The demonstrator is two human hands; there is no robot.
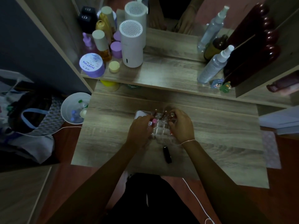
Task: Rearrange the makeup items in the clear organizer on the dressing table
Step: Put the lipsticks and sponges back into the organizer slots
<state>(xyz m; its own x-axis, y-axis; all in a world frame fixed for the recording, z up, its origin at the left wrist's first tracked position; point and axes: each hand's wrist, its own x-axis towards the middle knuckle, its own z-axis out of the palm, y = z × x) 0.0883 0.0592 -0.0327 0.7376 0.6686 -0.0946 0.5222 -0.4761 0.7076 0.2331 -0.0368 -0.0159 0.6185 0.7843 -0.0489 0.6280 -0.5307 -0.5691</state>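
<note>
Near the middle of the bench [210,135], toward its front edge, sits the clear organizer [161,130], a gridded tray with both hands over it. Left hand [139,130] curls at the organizer's left side; its fingers close around a pink-capped tube [153,122], though whether the tube is fully gripped or only pinched is hard to read in the dim light. Right hand [182,125] bends over the right side with fingers hooked among the upright metallic-topped tubes [171,113] at the back row; cannot tell whether it has hold of one or merely steadies the tray.

Progress, as judged: partway. Several tubes stand in the back cells; the front cells look vacant. One black tube [167,154] lies flat on the bench just in front of the organizer, between the forearms, not yet slotted.

Hidden or unclear: the hands cover the organizer's left and right columns, so the item count is unknown. The clear walls blur into the wood grain. Low light washes out labels and colours of the tubes.
</note>
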